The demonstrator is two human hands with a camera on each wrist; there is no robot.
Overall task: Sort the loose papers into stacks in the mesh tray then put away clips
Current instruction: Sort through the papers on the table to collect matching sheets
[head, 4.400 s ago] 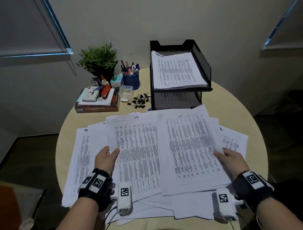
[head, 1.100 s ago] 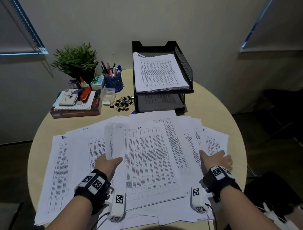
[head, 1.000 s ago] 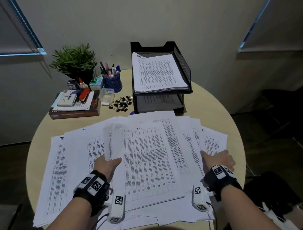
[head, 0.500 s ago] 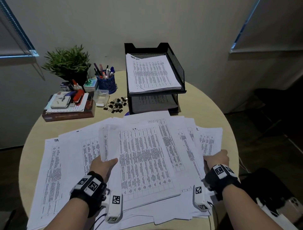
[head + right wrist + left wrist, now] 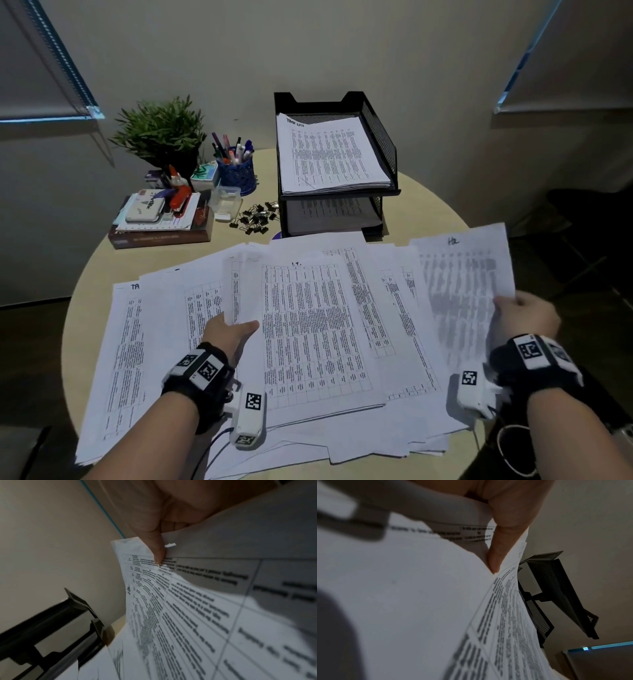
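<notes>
So the right hand (image 5: pixel 525 317) has a printed sheet (image 5: pixel 466 284) pinched at its right edge, thumb on top and fingers curled underneath, and that page is lifted off the pile and tilted up, with some handwriting at its top. The wrist view shows the thumb (image 5: pixel 158 550) pressed down on the table print of that page. The left hand (image 5: pixel 227 334) is clamped on a bundle of pages (image 5: pixel 308 325) at its left edge, thumb lying over the top and that edge curled upward; its fingers are tucked under the paper so I can't see them from the head view. The rest of the loose papers (image 5: pixel 147 342) are fanned out under and to both sides of the hands, covering most of the round surface (image 5: pixel 421 205). Straight ahead of the hands, past the pile, sits the black mesh tray (image 5: pixel 380 144) with two tiers; the top tier has a neat stack (image 5: pixel 329 154) in it and the lower tier has paper too, though it's dark in there. Ahead of the left hand, just beside the tray, there's a little heap of black binder clips (image 5: pixel 257 219) lying loose, touching nothing but the surface, with a small clear box (image 5: pixel 226 202) next to them. Further left of that are a book pile (image 5: pixel 161 226), a blue pen cup (image 5: pixel 236 171) and a potted plant (image 5: pixel 161 133).
</notes>
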